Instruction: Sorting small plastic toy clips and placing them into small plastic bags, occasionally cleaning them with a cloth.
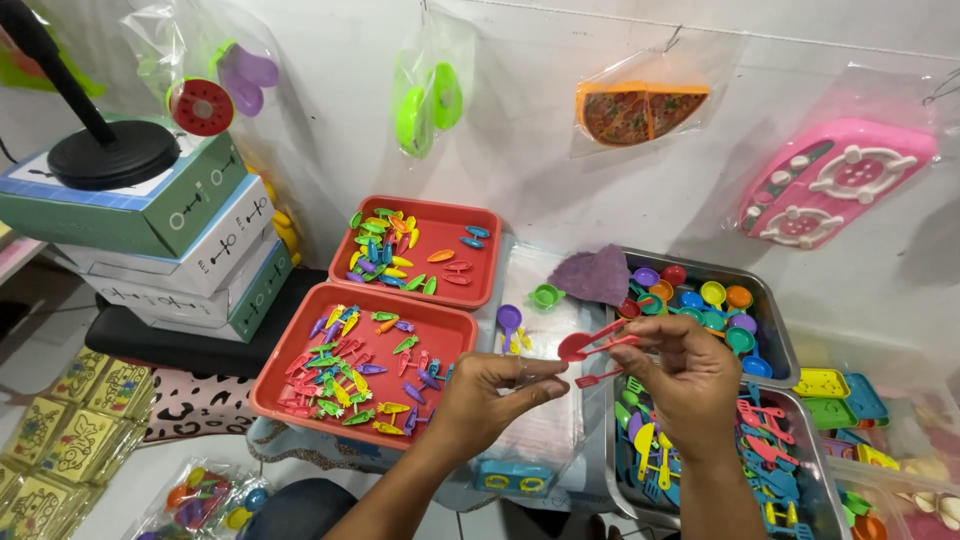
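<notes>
The right hand (pixel 690 375) pinched red toy utensils (pixel 598 345) above the clear bags (pixel 545 400), left hand (pixel 490 392) fingers closed on a bag edge; a loose pinch could drop them into the near steel tray (pixel 612 470).

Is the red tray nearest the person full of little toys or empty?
Partly full. The near red tray holds many small coloured toy pieces spread over its floor, with bare red patches showing between them.
</notes>
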